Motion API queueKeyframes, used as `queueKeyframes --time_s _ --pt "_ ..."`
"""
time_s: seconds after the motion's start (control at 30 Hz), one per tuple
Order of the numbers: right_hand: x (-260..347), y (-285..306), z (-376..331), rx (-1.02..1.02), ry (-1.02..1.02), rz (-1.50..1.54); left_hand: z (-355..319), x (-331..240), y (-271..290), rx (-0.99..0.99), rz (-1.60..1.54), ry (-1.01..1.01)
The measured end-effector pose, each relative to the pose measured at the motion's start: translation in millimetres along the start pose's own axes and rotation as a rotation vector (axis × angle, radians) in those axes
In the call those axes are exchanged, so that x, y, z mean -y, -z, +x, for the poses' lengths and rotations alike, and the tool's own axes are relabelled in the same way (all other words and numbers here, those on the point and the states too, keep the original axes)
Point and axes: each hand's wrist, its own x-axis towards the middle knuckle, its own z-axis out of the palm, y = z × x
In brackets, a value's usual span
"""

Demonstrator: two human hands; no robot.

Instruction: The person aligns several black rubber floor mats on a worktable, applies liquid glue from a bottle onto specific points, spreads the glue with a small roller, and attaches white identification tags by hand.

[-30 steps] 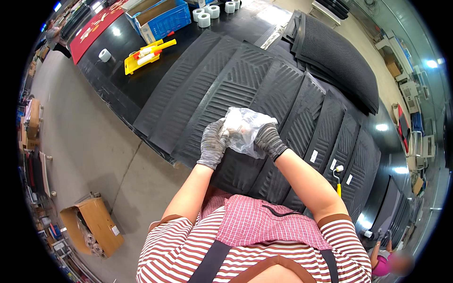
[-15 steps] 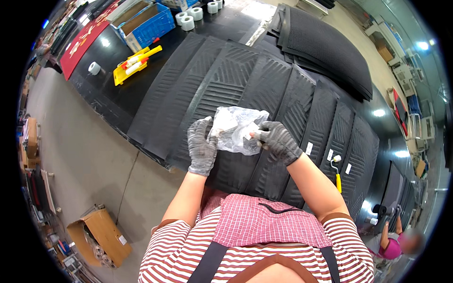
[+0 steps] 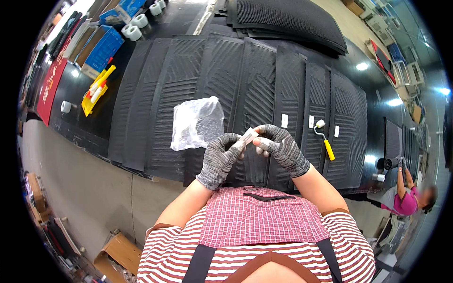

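Observation:
My left hand [image 3: 220,160] and my right hand [image 3: 284,150], both in grey knit gloves, meet above the black ribbed mats [image 3: 257,85]. Between their fingertips is a small white label [image 3: 249,136], pinched from both sides. A crumpled clear plastic bag [image 3: 197,123] lies on the mats just left of my left hand. To the right of my right hand, similar small white labels [image 3: 284,120] lie on separate mats. Among them rests a small paint roller [image 3: 329,150] with a yellow handle and white head.
A yellow tray [image 3: 88,104] holding rollers stands on the black table at left, near a white tape roll [image 3: 66,107] and a blue box [image 3: 103,49]. More black mats [image 3: 288,21] are stacked at the far side. Another person [image 3: 405,200] handles a dark roll at right.
The plastic bag has left my hands and now lies on the mats. Both hands have come closer together, nearer my body, with the white label between them. My view has shifted rightward.

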Motion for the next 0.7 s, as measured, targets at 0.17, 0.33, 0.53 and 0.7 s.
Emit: queueKeyframes --time_s 0.17,0.33,0.53,0.7 --pt "-15 17 -10 -0.082 -0.07 -0.052 6 19 -9 0.073 0.094 0.085" --pt "-34 32 1 -0.112 0.01 -0.241 19 49 -11 0.035 0.181 0.091" --pt "-60 52 54 -0.073 0.37 -0.681 33 64 -1 -0.21 0.759 -0.352" --pt "-73 58 88 -0.03 0.353 -0.781 35 69 5 -0.178 0.834 -0.402"
